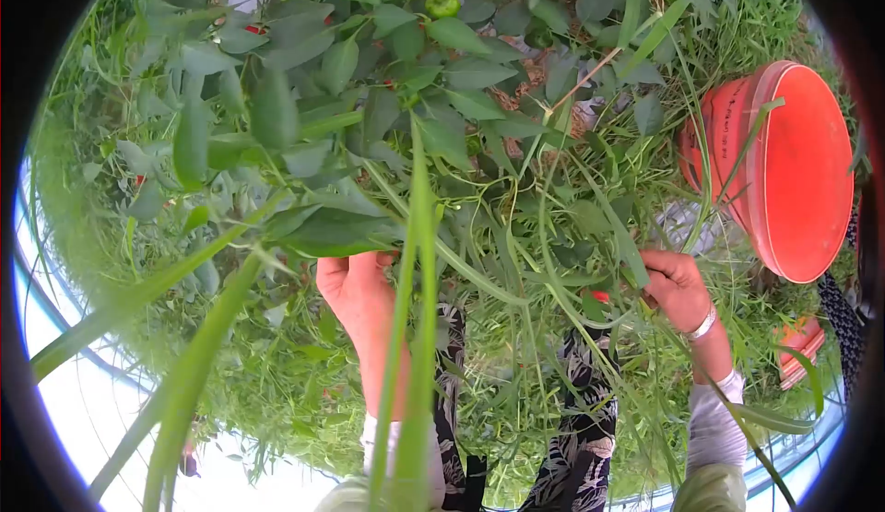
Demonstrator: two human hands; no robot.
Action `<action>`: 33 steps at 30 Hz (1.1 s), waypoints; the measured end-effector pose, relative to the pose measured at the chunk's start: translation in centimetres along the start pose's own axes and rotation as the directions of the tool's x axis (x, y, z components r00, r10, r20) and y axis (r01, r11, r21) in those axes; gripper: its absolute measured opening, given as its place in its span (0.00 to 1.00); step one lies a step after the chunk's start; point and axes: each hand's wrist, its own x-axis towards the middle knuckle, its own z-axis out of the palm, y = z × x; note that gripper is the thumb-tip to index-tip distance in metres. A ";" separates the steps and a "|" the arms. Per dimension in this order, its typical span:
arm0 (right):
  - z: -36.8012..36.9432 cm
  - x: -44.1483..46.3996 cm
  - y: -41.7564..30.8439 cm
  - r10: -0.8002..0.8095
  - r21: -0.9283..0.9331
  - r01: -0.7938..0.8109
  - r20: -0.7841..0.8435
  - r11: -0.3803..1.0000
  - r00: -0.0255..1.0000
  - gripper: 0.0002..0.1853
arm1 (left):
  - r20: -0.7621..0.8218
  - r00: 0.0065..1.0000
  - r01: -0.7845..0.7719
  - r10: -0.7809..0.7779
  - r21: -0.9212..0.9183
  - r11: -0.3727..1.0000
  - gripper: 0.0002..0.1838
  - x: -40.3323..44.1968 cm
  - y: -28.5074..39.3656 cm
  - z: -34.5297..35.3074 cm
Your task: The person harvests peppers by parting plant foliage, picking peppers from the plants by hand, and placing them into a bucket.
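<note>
My left hand point(355, 293) reaches up into the pepper plants, with its fingertips hidden behind a large green leaf point(336, 231). Whether it grips a stem there I cannot tell. My right hand point(678, 293), with a band at the wrist, is among leaves and long grass blades, its fingers curled together. What lies in those fingers is hidden. A small red pepper-like spot point(601, 297) shows just left of the right hand. Higher up, a green pepper point(442, 3) hangs among the leaves.
A red bucket point(724, 134) leans at the right, its mouth facing right. Below it is another red-orange object point(800, 351), partly behind grass. Long grass blades point(422, 263) cross close in front of the camera. My patterned trouser legs point(581, 411) show below.
</note>
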 end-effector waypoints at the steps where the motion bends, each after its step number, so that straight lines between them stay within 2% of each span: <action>1: 0.5 -0.5 -0.1 -0.023 0.024 0.023 -0.022 0.999 1.000 0.13 | 0.014 1.000 -0.017 0.018 -0.076 0.997 0.17 0.0 -0.2 0.0; 2: 1.1 -1.1 -0.4 -0.046 0.044 0.048 -0.047 0.998 0.998 0.13 | 0.012 1.000 -0.013 0.014 -0.088 0.996 0.17 0.0 0.1 0.2; 3: 0.8 -1.6 0.7 -0.083 -0.162 0.082 -0.002 0.983 0.997 0.17 | -0.060 0.998 0.003 -0.007 -0.070 0.998 0.12 -0.1 0.5 0.6; 4: 0.2 -3.0 0.7 -0.089 -0.182 0.087 -0.004 0.979 0.996 0.17 | -0.136 0.990 0.020 -0.027 -0.056 0.998 0.07 -0.1 1.0 0.9; 6: -0.4 -5.8 0.1 0.191 -0.226 -0.157 0.137 0.961 0.972 0.19 | -0.154 0.987 0.033 -0.048 -0.099 0.995 0.11 0.0 0.5 -0.5; 7: -0.2 -7.3 -0.4 0.176 -0.259 -0.138 0.130 0.956 0.976 0.19 | -0.147 0.987 0.058 -0.067 -0.063 0.996 0.13 -0.1 0.9 -0.6; 9: 0.3 -9.5 -1.8 0.036 -0.450 -0.041 -0.019 0.892 0.999 0.25 | -0.080 0.995 0.064 -0.067 -0.035 0.997 0.18 0.1 1.7 -1.0; 10: 0.5 -9.7 -3.8 0.013 -0.476 -0.026 -0.032 0.879 0.999 0.25 | -0.081 0.995 0.050 -0.056 -0.072 0.996 0.18 0.1 2.0 -1.1; 11: 1.2 -10.2 -6.4 -0.178 -0.460 0.183 0.053 0.869 0.983 0.29 | -0.085 0.995 0.053 -0.061 -0.089 0.995 0.18 0.0 2.3 -1.0; 12: 2.1 -10.6 -8.9 -0.358 -0.425 0.383 0.141 0.820 0.923 0.32 | -0.090 0.994 0.058 -0.067 -0.101 0.993 0.17 0.0 2.3 -1.2; 13: 2.8 -10.4 -11.6 -0.401 -0.419 0.367 0.007 0.830 0.916 0.34 | -0.069 0.996 0.031 -0.053 -0.286 0.958 0.20 0.6 1.7 -1.6; 14: 3.6 -9.4 -14.4 -0.437 -0.408 0.356 -0.124 0.841 0.891 0.37 | -0.070 0.996 0.025 -0.049 -0.308 0.951 0.20 0.5 1.1 -1.9; 16: 6.4 -5.2 -19.4 -0.592 -0.300 0.515 -0.295 0.803 0.750 0.35 | 0.087 0.989 -0.092 0.123 -0.297 0.951 0.23 0.0 2.7 -1.7; 17: 8.3 -3.1 -21.9 -0.642 -0.414 0.530 -0.202 0.740 0.739 0.33 | 0.201 0.967 -0.084 0.155 -0.320 0.944 0.26 -0.1 3.1 -2.1; 18: 10.4 -1.3 -23.9 -0.675 -0.514 0.541 -0.106 0.666 0.730 0.31 | 0.344 0.927 -0.013 0.153 -0.376 0.926 0.24 0.0 3.3 -2.8; 19: 12.4 1.4 -24.1 -0.778 -0.654 0.628 0.093 0.422 0.621 0.29 | 0.497 0.852 0.019 0.166 -0.346 0.938 0.22 0.1 3.2 -3.8; 20: 14.5 4.6 -22.7 -0.808 -0.724 0.675 0.308 0.143 0.502 0.27 | 0.637 0.752 0.047 0.170 -0.310 0.950 0.20 0.3 3.1 -4.7; 21: 17.3 7.8 -19.7 -0.727 -0.653 0.707 0.343 0.270 0.595 0.24 | 0.634 0.754 0.048 0.172 -0.313 0.948 0.20 0.4 3.0 -5.0; 22: 20.1 9.9 -18.1 -0.633 -0.576 0.715 0.393 0.397 0.667 0.21 | 0.741 0.622 0.142 0.253 -0.424 0.895 0.21 0.5 3.1 -5.4; 23: 22.1 11.8 -16.5 -0.365 -0.687 0.602 0.482 0.407 0.796 0.19 | 0.807 0.475 0.251 0.350 -0.505 0.826 0.23 0.6 3.1 -5.8; 24: 23.4 12.5 -15.9 -0.063 -0.793 0.487 0.501 0.366 0.863 0.17 | 0.802 0.482 0.248 0.353 -0.511 0.823 0.23 0.6 3.3 -6.1; 25: 23.7 11.6 -15.3 -0.058 -0.794 0.489 0.504 0.361 0.862 0.17 | 0.714 0.577 0.240 0.397 -0.613 0.753 0.25 0.5 3.8 -6.1; 26: 23.9 9.7 -14.1 -0.485 -0.343 0.688 0.515 0.639 0.707 0.17 | 0.613 0.665 0.218 0.426 -0.705 0.675 0.28 0.3 4.3 -6.0; 27: 24.2 8.0 -12.6 -0.807 0.215 0.782 0.250 0.585 0.535 0.17 | 0.506 0.800 0.202 0.322 -0.733 0.650 0.28 -0.5 5.9 -5.3; 28: 24.8 8.1 -9.2 -0.803 0.216 0.778 0.256 0.590 0.538 0.17 | 0.501 0.805 0.201 0.317 -0.734 0.649 0.28 -0.4 5.5 -5.3; 29: 25.3 9.3 -4.9 -0.617 -0.193 0.759 0.476 0.622 0.627 0.18 | 0.432 0.889 0.062 0.151 -0.440 0.896 0.28 -0.1 4.7 -5.3; 30: 25.4 10.1 -2.4 -0.355 -0.567 0.674 0.577 0.474 0.735 0.20 | 0.294 0.955 -0.013 0.028 -0.051 0.999 0.28 0.2 3.6 -5.4; 31: 24.3 8.6 -3.8 -0.350 -0.570 0.670 0.576 0.476 0.739 0.20 | 0.335 0.936 -0.172 0.106 0.174 0.970 0.27 0.6 1.2 -6.0; 32: 22.3 5.4 -7.4 -0.344 -0.552 0.653 0.565 0.518 0.750 0.21 | 0.340 0.935 -0.166 0.101 0.169 0.972 0.27 0.5 1.5 -6.3; 33: 20.2 2.7 -10.6 -0.336 -0.536 0.634 0.553 0.558 0.763 0.21 | 0.417 0.908 -0.134 0.029 0.225 0.965 0.26 0.2 2.2 -6.4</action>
